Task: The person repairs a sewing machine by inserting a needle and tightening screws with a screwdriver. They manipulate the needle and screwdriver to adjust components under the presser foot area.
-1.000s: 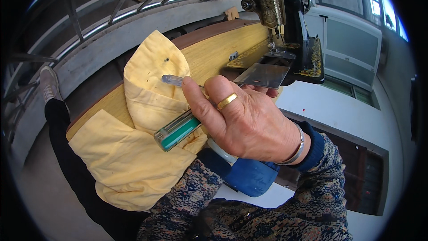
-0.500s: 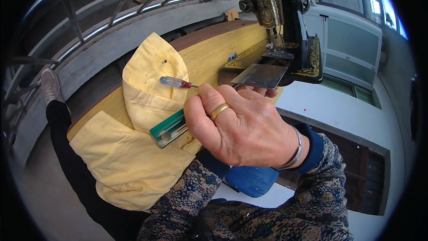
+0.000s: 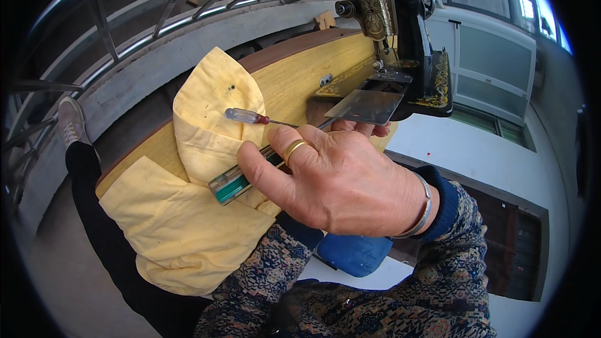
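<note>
My right hand (image 3: 344, 175) is closed around the clear and green handle of a large screwdriver (image 3: 230, 188). The tool's shaft runs toward the near edge of a flat metal plate (image 3: 366, 105) on a black sewing machine (image 3: 426, 87). Under that edge show the curled fingertips of my left hand (image 3: 364, 128); the rest of it is hidden behind my right hand, and what it grips cannot be made out. A smaller screwdriver with a clear and red handle (image 3: 246, 116) lies on a yellow cloth (image 3: 216, 97), its tip reaching behind my right fingers.
The machine stands on a wood-grain table (image 3: 294, 91). More yellow fabric (image 3: 181, 231) hangs over its near left end. A metal railing (image 3: 109, 56) runs along the far left. Below my right hand is a blue object (image 3: 354, 253), and a white cabinet (image 3: 491, 56) stands at the right.
The large screwdriver's handle has turned about its length, so its green stripe faces another way. My right fingers have loosened and shifted slightly along it. The smaller screwdriver stays put.
</note>
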A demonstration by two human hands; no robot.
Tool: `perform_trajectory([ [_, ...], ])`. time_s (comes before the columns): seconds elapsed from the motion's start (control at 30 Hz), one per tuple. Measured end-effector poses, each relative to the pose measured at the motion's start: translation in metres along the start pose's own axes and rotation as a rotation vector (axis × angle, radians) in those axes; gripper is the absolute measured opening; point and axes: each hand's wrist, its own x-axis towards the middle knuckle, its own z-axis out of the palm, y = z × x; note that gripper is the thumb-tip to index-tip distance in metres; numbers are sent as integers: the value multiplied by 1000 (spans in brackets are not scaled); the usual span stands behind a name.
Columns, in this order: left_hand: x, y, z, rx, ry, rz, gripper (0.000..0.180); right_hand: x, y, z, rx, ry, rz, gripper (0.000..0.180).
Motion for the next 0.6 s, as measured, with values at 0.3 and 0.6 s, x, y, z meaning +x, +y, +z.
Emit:
perform_trajectory([
  [0.3,4,-2,1,7,-8,1,28,-1,-4,1,-8,-16,73,31],
  [0.6,10,-1,4,23,-21,10,28,5,-3,4,119,-90,16,21],
])
